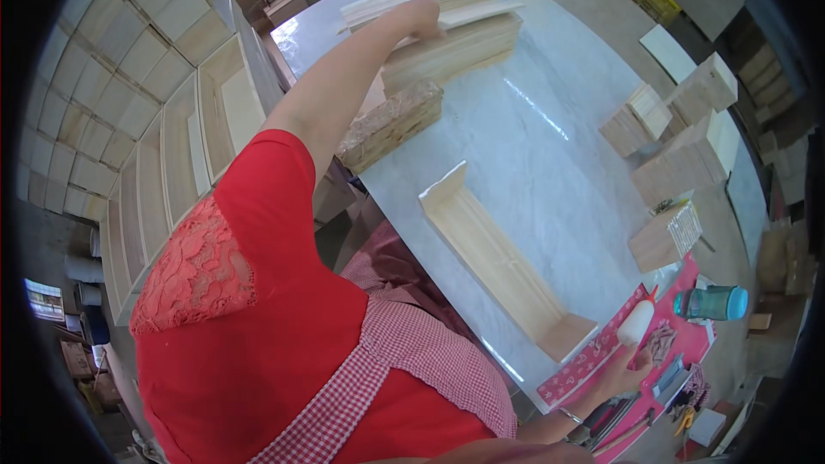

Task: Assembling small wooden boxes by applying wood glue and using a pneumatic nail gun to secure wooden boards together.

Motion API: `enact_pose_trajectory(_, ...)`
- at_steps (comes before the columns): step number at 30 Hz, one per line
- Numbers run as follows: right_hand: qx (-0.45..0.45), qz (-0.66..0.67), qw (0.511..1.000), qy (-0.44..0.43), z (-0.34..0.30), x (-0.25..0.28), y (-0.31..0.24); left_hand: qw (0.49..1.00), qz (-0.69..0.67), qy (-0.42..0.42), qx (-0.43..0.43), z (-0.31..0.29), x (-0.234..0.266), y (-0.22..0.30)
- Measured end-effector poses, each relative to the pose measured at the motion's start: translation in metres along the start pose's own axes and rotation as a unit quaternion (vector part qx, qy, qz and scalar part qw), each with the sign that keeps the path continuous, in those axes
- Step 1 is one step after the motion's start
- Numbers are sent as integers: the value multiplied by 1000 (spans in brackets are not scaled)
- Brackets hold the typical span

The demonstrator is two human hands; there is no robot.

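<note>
My left hand [421,19] reaches to the far side of the table, its fingers closed at a thin wooden board [485,12] on top of a stack of pale boards [455,51]. At the lower right, my right hand [626,369] has its fingers apart, right by the base of a white squeeze bottle [636,323] with a red tip. Whether the fingertips touch the bottle is hard to see. Between the hands lies a long wooden piece [503,262] with a short upright board at each end.
A plastic-wrapped wood bundle [391,125] sits at the table's left edge. Small wooden block stacks [683,155] stand on the right. A pink-lined tray [593,352] with tools and a teal bottle [711,302] adjoin the near right edge. Wooden boxes [176,146] are piled on the left.
</note>
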State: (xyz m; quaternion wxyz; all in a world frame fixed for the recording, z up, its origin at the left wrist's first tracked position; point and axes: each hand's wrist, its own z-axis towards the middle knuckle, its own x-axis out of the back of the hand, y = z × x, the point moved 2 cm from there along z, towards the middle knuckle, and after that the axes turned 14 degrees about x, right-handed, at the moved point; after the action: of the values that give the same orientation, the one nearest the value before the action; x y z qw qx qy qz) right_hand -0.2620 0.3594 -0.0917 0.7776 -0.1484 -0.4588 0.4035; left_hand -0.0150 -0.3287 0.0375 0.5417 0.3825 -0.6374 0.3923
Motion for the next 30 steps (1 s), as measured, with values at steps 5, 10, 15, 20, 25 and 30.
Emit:
enact_pose_trajectory(5,44,90,995,5,13,19,-57,965,-211,154,24,-31,31,5)
enact_pose_trajectory(10,132,254,951,-114,30,-8,-145,914,-321,-68,-240,-127,54,68)
enact_pose_trajectory(15,128,357,914,-141,33,-20,-193,843,-332,-218,-363,-191,53,118)
enact_pose_trajectory(20,16,505,847,-163,-2,2,-199,827,-301,-44,-473,-244,51,146)
enact_pose_trajectory(25,-29,502,858,-103,-57,7,-227,761,-243,213,-562,-352,26,192)
enact_pose_trajectory(30,-55,531,837,-116,-80,15,-224,771,-280,144,-554,-374,19,199)
